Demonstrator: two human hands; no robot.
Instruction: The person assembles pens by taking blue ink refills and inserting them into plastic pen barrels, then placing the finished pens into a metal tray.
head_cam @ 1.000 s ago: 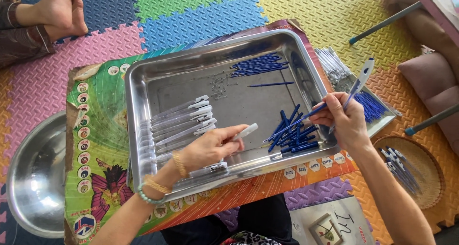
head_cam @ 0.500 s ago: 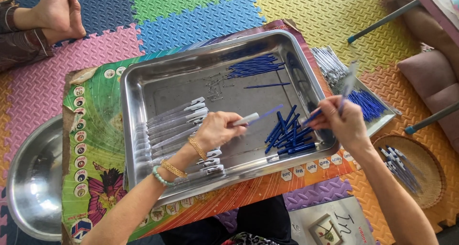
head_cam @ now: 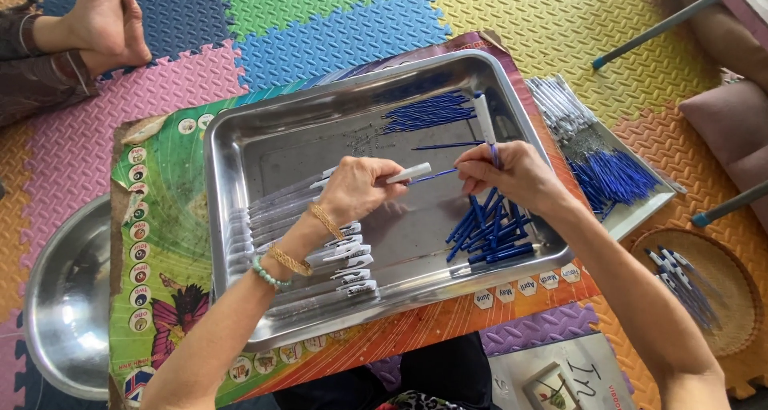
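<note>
Steel tray (head_cam: 264, 146), shiny and scuffed, sits on a glossy printed board (head_cam: 160, 242) over knobbly foam mats. Left hand (head_cam: 356, 188) pinches a smooth white pen barrel (head_cam: 408, 173), lying nearly level over the tray's middle, open end pointing right. Right hand (head_cam: 512, 174) pinches a thin blue refill (head_cam: 436, 174) lined up with it, plus a finished pen (head_cam: 485, 122) standing upright.

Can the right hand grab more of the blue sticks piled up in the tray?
Probably yes. The right hand hovers just above the loose pile of blue refills in the metal tray, and nothing covers them. It already pinches a pen and a refill, so its fingers are busy.
</note>
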